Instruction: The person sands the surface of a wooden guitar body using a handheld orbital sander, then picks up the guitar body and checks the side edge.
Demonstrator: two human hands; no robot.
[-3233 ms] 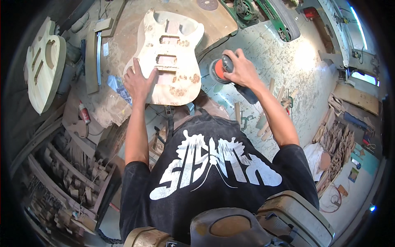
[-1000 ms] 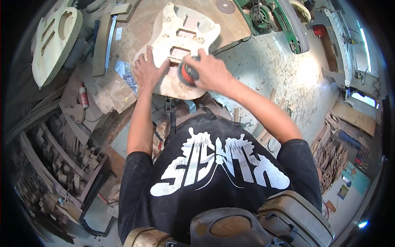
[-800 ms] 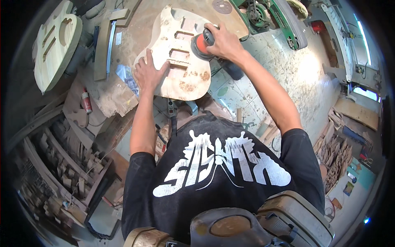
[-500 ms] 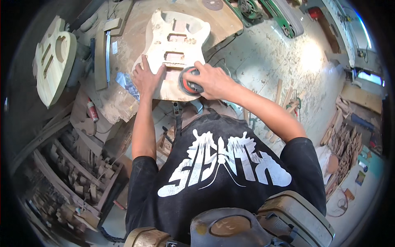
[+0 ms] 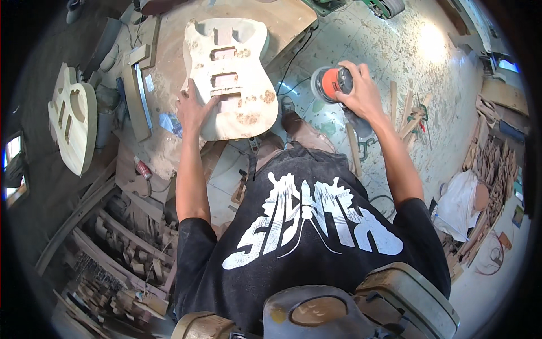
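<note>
A pale wooden electric guitar body (image 5: 255, 79) with routed cavities and knotty patches lies flat on the workbench. My left hand (image 5: 195, 113) grips its lower left edge, thumb on the top by a cavity and fingers over the side. Off to the right, my right hand (image 5: 361, 93) is wrapped round an orange and black orbital sander (image 5: 329, 83). The sander is in the air, tilted with its round pad to the left, apart from the body. Part of the sander's housing is hidden by my fingers.
A second guitar body (image 5: 84, 121) stands at the far left. On the workbench (image 5: 282, 22) lie wood strips (image 5: 135, 101) and a plastic wrapper (image 5: 169, 123). A cord (image 5: 293, 59) hangs past the bench edge. A spray can (image 5: 143, 168) and wood offcuts (image 5: 135, 243) sit at lower left.
My right hand has lifted the sander off the guitar body's lower right and swung it right, over the floor. My left hand stays on the body.
</note>
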